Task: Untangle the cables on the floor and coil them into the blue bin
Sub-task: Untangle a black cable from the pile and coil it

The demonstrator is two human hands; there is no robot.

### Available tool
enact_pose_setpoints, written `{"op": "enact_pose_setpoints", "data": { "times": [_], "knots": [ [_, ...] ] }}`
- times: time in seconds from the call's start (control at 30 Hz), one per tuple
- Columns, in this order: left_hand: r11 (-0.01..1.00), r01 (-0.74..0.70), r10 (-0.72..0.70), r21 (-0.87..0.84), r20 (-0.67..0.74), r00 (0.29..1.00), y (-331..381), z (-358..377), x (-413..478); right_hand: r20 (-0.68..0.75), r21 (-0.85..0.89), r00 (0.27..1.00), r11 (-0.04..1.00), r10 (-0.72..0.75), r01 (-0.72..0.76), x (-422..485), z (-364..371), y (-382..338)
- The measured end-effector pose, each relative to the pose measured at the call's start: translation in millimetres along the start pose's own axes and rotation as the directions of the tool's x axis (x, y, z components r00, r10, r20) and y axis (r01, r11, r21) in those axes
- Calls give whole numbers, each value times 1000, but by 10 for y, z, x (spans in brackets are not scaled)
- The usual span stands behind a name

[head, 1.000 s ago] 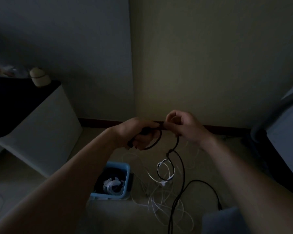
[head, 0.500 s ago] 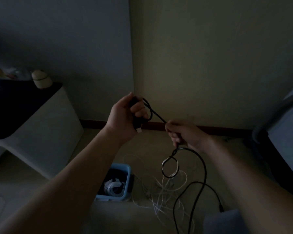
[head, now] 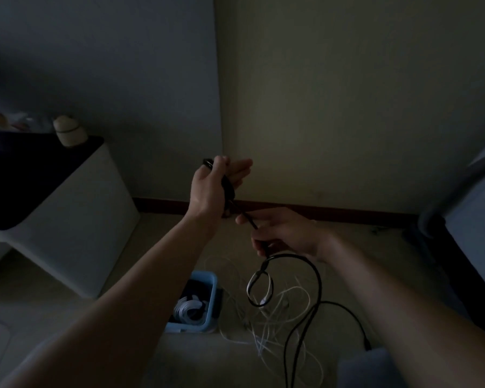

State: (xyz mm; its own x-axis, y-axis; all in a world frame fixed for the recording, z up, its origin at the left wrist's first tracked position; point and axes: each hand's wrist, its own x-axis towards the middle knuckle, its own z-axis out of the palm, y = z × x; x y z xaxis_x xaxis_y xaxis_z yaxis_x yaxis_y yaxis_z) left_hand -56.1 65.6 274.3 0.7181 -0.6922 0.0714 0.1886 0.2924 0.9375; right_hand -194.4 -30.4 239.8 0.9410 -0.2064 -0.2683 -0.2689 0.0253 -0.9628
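Observation:
My left hand (head: 212, 189) is raised in front of the wall corner, its thumb holding a small coil of the black cable (head: 318, 287) against the palm, fingers straight. My right hand (head: 282, 233) is lower and to the right, pinching the same cable where it slants down from the coil. Below that hand the cable forms a small loop, then sweeps down to the floor. Tangled white cables (head: 280, 312) lie on the floor under the loop. The blue bin (head: 212, 301) stands on the floor left of them, with a coiled white cable inside.
A white low table (head: 67, 219) with a dark top stands at the left, with a small round object on it. Bedding or furniture fills the right edge (head: 476, 219). A dark skirting board runs along the wall.
My left hand has risen and turned, its fingers now straightened with the coil under the thumb. My right hand has slid along the cable and stays low.

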Motion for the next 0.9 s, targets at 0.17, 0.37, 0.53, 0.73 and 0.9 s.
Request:
{"op": "enact_pose_setpoints", "data": {
  "times": [0.17, 0.37, 0.53, 0.73, 0.9],
  "knots": [
    [795, -189, 138, 576, 131, 982, -133, 17, -76, -9, -11, 999, 999, -43, 43, 8, 30, -59],
    [-106, -536, -10, 838, 538, 843, -207, -66, -94, 12, -53, 999, 998, -33, 33, -33, -52, -87],
    [-76, -442, -224, 894, 417, 881, -209, -140, -31, -47, -295, 999, 956, -28, 13, 17, -110, 4],
    [-79, -358, -396, 931, 300, 868, -132, -258, 40, -101, -582, 992, 805, 70, -116, 19, -319, 106],
    [-16, -275, -462, 961, 237, 855, -244, -331, 110, -124, -668, 988, 729, 90, -150, -22, -373, 124]
  ]
}}
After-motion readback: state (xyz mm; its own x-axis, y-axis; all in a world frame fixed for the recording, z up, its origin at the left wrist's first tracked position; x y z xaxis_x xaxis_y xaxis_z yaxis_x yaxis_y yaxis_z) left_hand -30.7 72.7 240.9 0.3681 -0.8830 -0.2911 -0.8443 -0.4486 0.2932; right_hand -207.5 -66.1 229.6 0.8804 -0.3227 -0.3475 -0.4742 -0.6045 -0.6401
